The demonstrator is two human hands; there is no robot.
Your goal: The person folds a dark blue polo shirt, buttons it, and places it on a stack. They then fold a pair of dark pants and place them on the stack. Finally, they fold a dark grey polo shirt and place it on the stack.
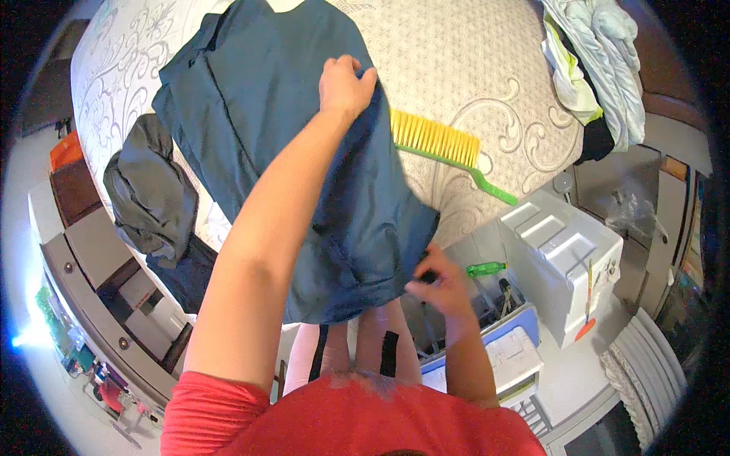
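A dark blue garment (274, 137) is spread over the near part of the bed, and its lower edge hangs over my legs. My left hand (346, 85) rests on it near its right edge, fingers curled and thumb pinching a bit of the cloth. At the lower right corner of the garment, my right hand (436, 279) has dark fabric between thumb and fingers. A bed brush (436, 137) with yellow bristles and a green handle lies just right of the garment, partly under its edge.
The bed (433, 51) has a cream patterned cover. Crumpled dark clothing (151, 188) lies at its left edge, light clothes (613, 62) at the far right. Right of me stand a white box (562, 256) and a low white stool (513, 356); a green bottle (486, 269) lies nearby.
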